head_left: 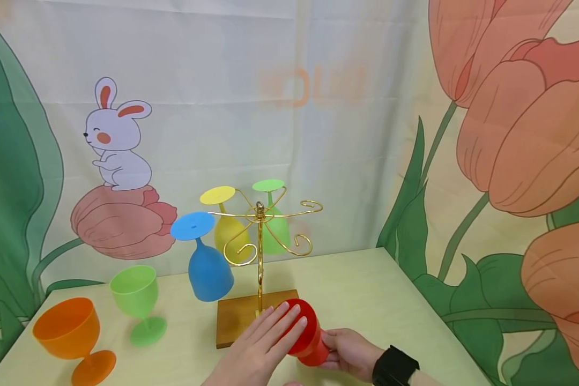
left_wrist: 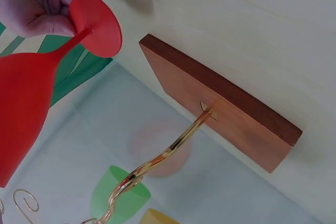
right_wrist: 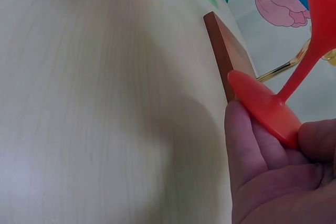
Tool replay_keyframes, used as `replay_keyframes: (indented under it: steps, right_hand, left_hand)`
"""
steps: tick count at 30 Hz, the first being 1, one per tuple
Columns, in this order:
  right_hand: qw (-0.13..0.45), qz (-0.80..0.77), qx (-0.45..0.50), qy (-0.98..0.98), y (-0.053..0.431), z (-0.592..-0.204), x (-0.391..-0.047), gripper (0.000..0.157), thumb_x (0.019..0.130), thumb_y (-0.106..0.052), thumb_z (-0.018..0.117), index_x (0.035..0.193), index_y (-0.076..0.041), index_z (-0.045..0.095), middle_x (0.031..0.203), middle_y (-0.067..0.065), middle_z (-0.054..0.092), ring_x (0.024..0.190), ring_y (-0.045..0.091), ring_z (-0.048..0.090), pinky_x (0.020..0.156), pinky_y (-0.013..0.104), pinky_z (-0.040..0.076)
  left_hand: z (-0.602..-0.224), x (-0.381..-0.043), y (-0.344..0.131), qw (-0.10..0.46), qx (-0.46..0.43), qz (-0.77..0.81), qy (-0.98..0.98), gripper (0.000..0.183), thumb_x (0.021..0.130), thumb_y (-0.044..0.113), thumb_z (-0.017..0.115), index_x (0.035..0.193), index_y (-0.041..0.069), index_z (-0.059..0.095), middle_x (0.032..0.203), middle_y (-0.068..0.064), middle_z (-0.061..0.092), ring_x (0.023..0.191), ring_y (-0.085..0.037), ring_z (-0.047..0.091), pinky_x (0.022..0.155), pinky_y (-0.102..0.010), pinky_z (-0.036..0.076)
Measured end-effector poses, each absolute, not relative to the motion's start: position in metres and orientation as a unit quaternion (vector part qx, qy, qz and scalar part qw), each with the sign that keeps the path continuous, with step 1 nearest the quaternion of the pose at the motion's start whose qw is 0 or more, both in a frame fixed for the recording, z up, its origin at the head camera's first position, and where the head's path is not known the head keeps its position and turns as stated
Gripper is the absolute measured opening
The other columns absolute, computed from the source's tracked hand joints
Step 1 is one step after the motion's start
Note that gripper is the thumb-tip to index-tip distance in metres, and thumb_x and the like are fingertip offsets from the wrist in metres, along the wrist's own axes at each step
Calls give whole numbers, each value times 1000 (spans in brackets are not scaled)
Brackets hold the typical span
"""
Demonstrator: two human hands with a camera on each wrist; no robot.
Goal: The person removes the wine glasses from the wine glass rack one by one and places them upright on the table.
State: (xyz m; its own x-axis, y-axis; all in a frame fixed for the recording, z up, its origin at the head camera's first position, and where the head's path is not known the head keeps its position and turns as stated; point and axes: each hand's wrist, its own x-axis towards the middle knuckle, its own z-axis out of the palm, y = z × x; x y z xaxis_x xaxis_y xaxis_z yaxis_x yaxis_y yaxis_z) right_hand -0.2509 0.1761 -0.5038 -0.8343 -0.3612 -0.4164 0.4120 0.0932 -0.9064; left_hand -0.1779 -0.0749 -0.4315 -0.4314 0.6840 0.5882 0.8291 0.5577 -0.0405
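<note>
A red plastic goblet (head_left: 312, 335) is tilted in front of the gold-coloured metal stand (head_left: 260, 257). Its round foot (right_wrist: 268, 109) is pinched between the thumb and fingers of my right hand (head_left: 349, 348). My left hand (head_left: 265, 340) lies over the bowl, its fingers straight and overlapping the red side in the head view. Upside down on the stand hang a blue goblet (head_left: 209, 273), a yellow goblet (head_left: 230, 236) and a light green goblet (head_left: 276, 233). Curled wire arms at the stand's right and front hold nothing.
An orange goblet (head_left: 69, 332) and another light green goblet (head_left: 136, 295) stand upright on the pale table (head_left: 357, 284) at the left. The stand's wooden base (head_left: 229, 321) sits mid-table. Behind hangs a printed cloth (head_left: 212, 107) with a rabbit and tulips.
</note>
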Motion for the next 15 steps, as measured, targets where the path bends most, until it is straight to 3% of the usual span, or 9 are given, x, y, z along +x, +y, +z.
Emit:
replay_keyframes:
  steps: [8, 15]
  right_hand:
    - [302, -667, 5, 681, 171, -502, -246, 34, 104, -13, 40, 126, 7, 56, 110, 16, 68, 94, 28, 69, 86, 40, 54]
    - [337, -627, -20, 702, 164, -503, -242, 31, 103, -12, 42, 122, 4, 59, 107, 15, 69, 89, 25, 68, 86, 40, 55]
  left_hand:
    - [-435, -177, -75, 248, -453, -107, -850, 84, 91, 65, 46, 156, 18, 19, 159, 4, 21, 145, -20, 20, 118, -31, 4]
    - [-437, -174, -73, 253, -431, -113, -859, 72, 96, 57, 45, 153, 16, 29, 152, 5, 37, 136, -17, 37, 112, -45, 31]
